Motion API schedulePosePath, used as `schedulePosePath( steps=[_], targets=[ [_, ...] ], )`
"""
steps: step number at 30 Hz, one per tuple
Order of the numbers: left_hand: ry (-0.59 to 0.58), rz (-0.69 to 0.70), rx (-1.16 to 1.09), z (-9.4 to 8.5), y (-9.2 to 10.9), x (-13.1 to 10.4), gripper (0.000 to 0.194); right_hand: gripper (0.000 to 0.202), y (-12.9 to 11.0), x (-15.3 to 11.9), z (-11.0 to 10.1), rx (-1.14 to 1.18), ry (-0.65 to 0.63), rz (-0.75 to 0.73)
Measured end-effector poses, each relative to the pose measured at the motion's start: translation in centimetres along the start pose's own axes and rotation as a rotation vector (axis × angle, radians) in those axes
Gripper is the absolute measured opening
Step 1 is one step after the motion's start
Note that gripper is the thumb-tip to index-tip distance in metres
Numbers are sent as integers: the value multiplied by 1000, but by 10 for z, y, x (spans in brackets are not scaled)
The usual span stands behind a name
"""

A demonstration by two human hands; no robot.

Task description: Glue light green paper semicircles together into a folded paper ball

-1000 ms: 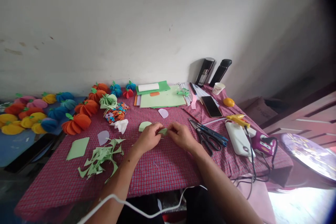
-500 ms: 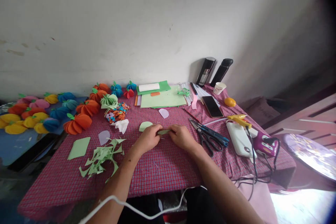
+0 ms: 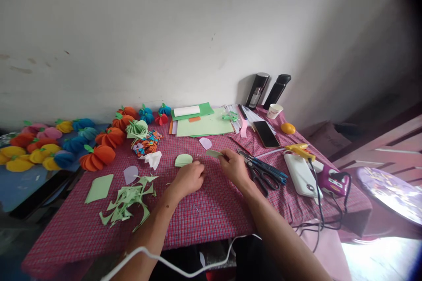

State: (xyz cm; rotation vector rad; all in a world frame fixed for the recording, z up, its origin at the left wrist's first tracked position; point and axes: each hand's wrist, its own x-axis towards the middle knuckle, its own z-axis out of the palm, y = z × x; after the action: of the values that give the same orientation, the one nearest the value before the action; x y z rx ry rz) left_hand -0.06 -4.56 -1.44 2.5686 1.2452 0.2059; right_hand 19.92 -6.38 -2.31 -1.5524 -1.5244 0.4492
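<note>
Pinched in my right hand [image 3: 233,167] is a small light-green paper piece [image 3: 213,153], held above the checked cloth. My left hand [image 3: 190,178] is apart from it, its fingers curled together; whether anything is in them is hidden. Just beyond the left hand lies a stack of rounded light-green paper pieces [image 3: 183,160]. A lilac rounded paper piece [image 3: 205,142] lies farther back, and another lilac piece [image 3: 131,174] is at the left. Right of my right hand are black-handled scissors [image 3: 263,176].
Green paper scraps [image 3: 127,202] and light-green sheets [image 3: 99,188] lie on the left. Paper pumpkins [image 3: 98,157] crowd the far left. On the right are a phone [image 3: 266,134], a yellow glue gun [image 3: 300,151], a white power bank [image 3: 301,174] and trailing black cables [image 3: 318,224].
My hands have moved apart. The left hand has let go of the light-green paper piece, which stays in the right hand, now slightly farther right and higher.
</note>
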Motion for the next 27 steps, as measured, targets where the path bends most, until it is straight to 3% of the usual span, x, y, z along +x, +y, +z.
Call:
schedulePosePath(
  steps=[8,11,15,21,27],
  targets=[
    [102,-11,-205,-15,-14,-3,16,19,3,1,0,-5,-2,6],
    [79,-38,-245,-17,-18,-3,13,20,3,2,1,-19,-24,-1],
    [-18,12,-133,-13,-10,-2,10,20,6,1,5,-30,-49,4],
    [-27,26,28,-7,2,-1,14,18,10,1,15,-119,-159,36],
    [-49,16,63,-8,4,-1,10,18,12,4,15,-194,-164,64]
  ],
)
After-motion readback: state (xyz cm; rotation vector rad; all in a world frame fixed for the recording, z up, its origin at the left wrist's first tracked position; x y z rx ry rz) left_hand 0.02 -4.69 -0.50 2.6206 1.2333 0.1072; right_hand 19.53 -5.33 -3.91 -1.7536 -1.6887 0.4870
